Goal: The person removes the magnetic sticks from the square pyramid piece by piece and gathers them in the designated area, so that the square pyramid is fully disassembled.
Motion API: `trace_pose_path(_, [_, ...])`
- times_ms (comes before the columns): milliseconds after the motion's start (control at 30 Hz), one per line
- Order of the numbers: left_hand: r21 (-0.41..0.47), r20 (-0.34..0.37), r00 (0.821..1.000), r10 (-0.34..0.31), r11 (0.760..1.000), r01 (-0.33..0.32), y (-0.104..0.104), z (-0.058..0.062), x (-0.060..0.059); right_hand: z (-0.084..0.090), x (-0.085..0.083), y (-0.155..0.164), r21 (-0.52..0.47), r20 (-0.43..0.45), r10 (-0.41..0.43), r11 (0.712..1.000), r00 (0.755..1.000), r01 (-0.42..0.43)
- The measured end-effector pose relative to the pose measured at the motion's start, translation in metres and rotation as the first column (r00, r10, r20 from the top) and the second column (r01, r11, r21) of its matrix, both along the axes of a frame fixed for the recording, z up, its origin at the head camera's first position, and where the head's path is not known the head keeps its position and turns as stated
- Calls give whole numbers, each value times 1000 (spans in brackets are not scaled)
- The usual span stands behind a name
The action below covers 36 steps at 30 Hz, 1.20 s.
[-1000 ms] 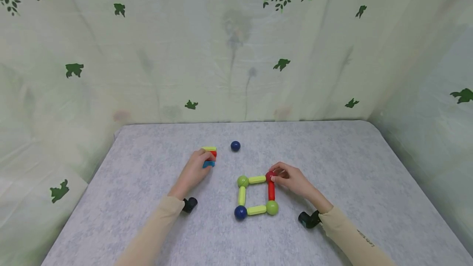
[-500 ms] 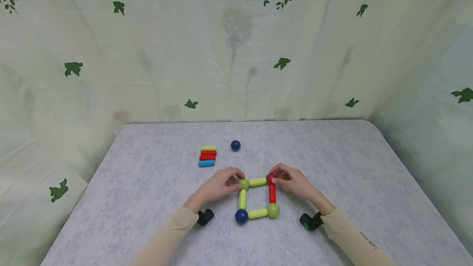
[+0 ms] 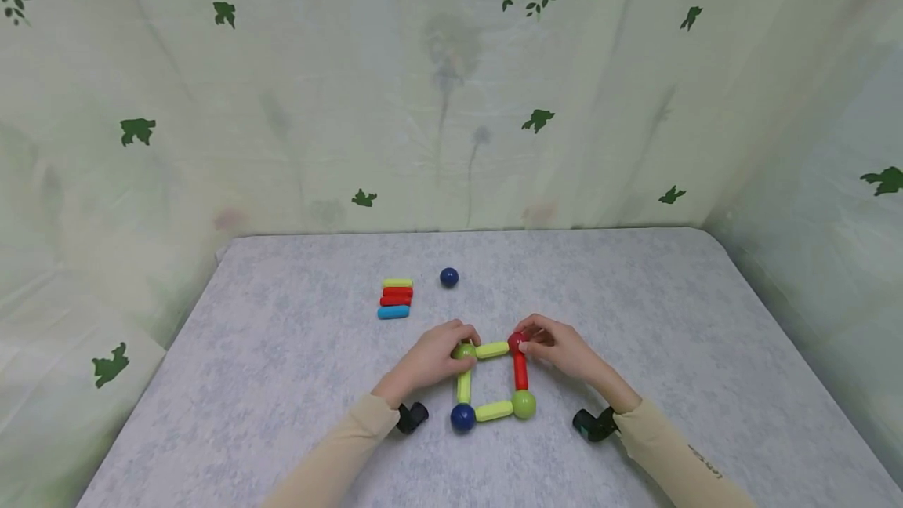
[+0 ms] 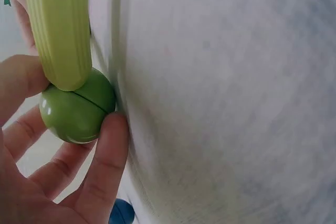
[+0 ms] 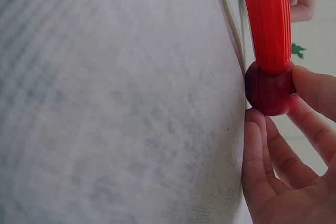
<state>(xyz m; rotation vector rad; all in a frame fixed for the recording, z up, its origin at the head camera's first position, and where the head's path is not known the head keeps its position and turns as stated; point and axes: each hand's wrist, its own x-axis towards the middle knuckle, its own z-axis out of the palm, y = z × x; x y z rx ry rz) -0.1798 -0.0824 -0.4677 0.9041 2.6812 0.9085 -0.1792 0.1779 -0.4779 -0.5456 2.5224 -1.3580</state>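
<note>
**Inspector:** Location and condition of the square frame point(image 3: 491, 379)?

**Assistant:** Flat on the grey table point(image 3: 670, 320), near the front edge. Four balls at the corners, four rods as sides: three yellow-green, one red rod point(image 3: 520, 371). Joints appear closed.

**Inspector:** Hands?

**Assistant:** The left hand point(image 3: 430, 357) has fingers curled round the green ball point(image 3: 463, 350) at the far-left corner. The right hand point(image 3: 560, 347) pinches the red ball point(image 3: 516, 341) at the far-right corner.

**Inspector:** Loose parts?

**Assistant:** A stack of rods point(image 3: 396, 298) and a blue ball point(image 3: 448, 277) sit farther back, well apart from the frame.
</note>
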Motion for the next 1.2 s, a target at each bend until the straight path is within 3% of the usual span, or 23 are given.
trace_pose_path(300, [50, -69, 997, 32, 998, -29, 0, 1, 5, 0, 0, 0, -9, 4, 6, 1000, 1000, -6])
trace_pose_path(433, [136, 10, 999, 45, 990, -46, -4, 0, 6, 1, 0, 0, -14, 12, 10, 1000, 1000, -10])
trace_pose_path(600, [226, 103, 995, -2, 974, -22, -12, -4, 4, 0, 0, -1, -11, 17, 9, 1000, 1000, -9])
trace_pose_path(767, [252, 94, 995, -24, 968, -1, -16, -3, 5, 2, 1, -1, -8, 11, 5, 1000, 1000, -5])
trace_pose_path(1033, [304, 57, 998, 40, 951, -55, -16, -1, 3, 2, 2, 0, -8, 4, 4, 1000, 1000, -4])
trace_pose_path(1200, [315, 50, 996, 78, 945, -89, -14, -1, -4, 1, 2, 1, -14, 0, 8, 1000, 1000, -8])
